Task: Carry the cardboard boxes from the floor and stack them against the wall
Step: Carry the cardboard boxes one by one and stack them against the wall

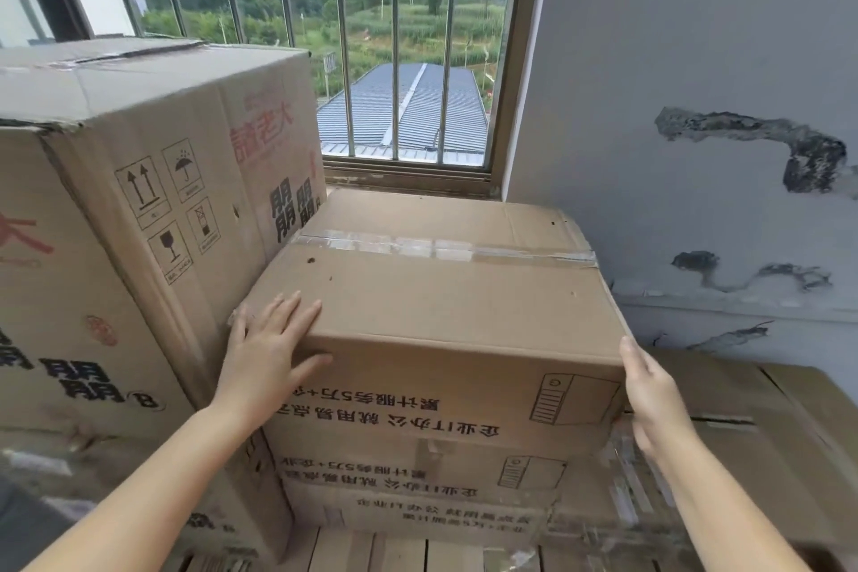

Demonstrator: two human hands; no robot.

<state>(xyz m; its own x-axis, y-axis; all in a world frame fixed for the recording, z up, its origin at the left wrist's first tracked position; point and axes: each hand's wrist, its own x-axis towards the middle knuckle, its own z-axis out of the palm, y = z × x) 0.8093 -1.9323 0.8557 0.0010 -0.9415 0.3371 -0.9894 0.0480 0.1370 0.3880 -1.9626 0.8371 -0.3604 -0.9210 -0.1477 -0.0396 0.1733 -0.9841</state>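
Cardboard box (432,307), frame centre, tops the stack; left hand (269,348) spread flat, right hand (650,390) straight-fingered, apparently squaring it.

Tall box (153,181): red Chinese brand characters, black handling symbols, circled "B". Top box (441,302) front: inverted Chinese print, computer-tower icon.

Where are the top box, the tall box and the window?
top box (441,293), head view, its taped top face
tall box (139,200), head view, its side with handling symbols
window (394,60), head view, a middle bar
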